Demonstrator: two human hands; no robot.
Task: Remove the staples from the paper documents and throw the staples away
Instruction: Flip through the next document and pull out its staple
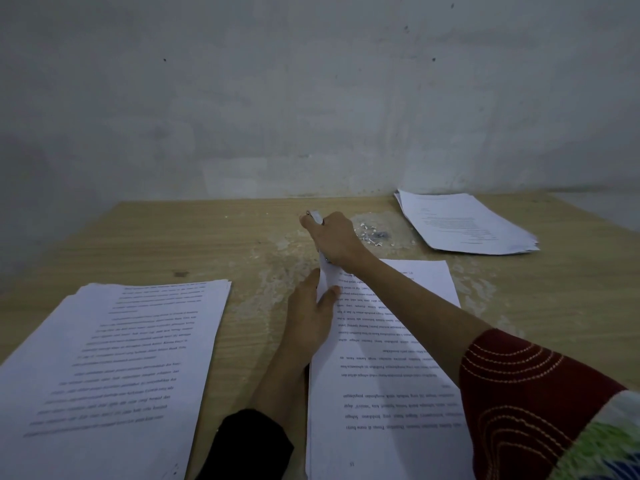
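Observation:
A printed paper document (391,358) lies on the wooden table (207,244) in front of me, text upside down. My left hand (311,313) pinches its far left corner, which is lifted off the table. My right hand (334,237) is closed around a silvery stapler-like tool (316,216), whose lower end (325,259) meets that lifted corner. The staple itself is hidden. A small heap of pulled staples and paper bits (372,233) lies just right of my right hand.
A thick stack of printed sheets (104,368) lies at the near left. Another stack of papers (464,223) rests at the far right by the grey wall (311,98). The table's surface is worn and patchy in the middle.

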